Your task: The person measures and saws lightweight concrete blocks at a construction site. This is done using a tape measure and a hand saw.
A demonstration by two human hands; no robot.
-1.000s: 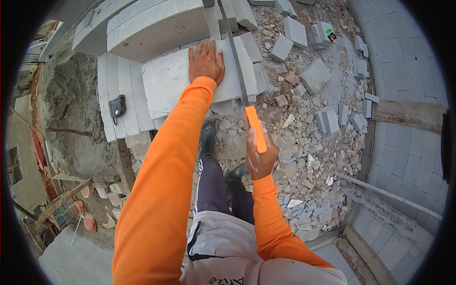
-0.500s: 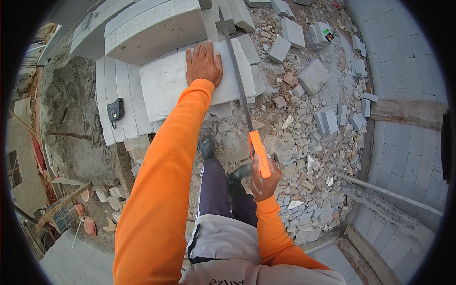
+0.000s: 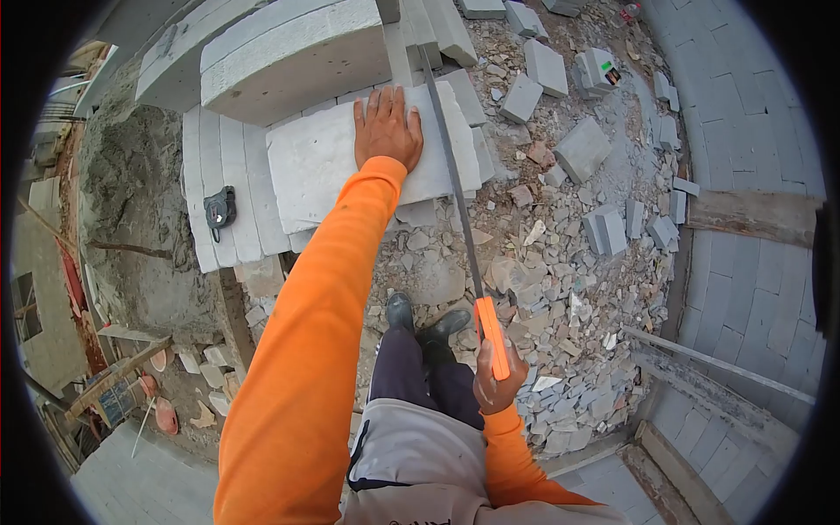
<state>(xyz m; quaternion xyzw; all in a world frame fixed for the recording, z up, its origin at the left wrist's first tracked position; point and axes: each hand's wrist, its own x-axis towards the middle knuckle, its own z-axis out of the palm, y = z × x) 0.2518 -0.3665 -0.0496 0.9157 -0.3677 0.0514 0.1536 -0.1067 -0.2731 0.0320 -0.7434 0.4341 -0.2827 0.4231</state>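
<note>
My left hand (image 3: 388, 129) lies flat on a white lightweight concrete block (image 3: 315, 166), fingers spread toward its far edge. In my right hand (image 3: 500, 376) is the orange handle of a hand saw (image 3: 457, 188), fingers wrapped round it. The long dark blade runs away from me across the right part of the block, its far end near the stacked blocks behind. Under the white block lie several long blocks side by side (image 3: 238, 179). A black tape measure (image 3: 220, 211) rests on these, left of the white block.
A large upright block (image 3: 297, 66) stands just beyond my left hand. Broken rubble (image 3: 560, 341) covers the ground at right, with loose cut blocks (image 3: 582, 149) on it. A mortar heap (image 3: 131, 210) lies at left. A block wall (image 3: 744, 289) rises at far right.
My right hand has drawn the saw back toward my body, and the handle sits lower in view. My left hand stays flat on the block while the whole view shifts slightly.
</note>
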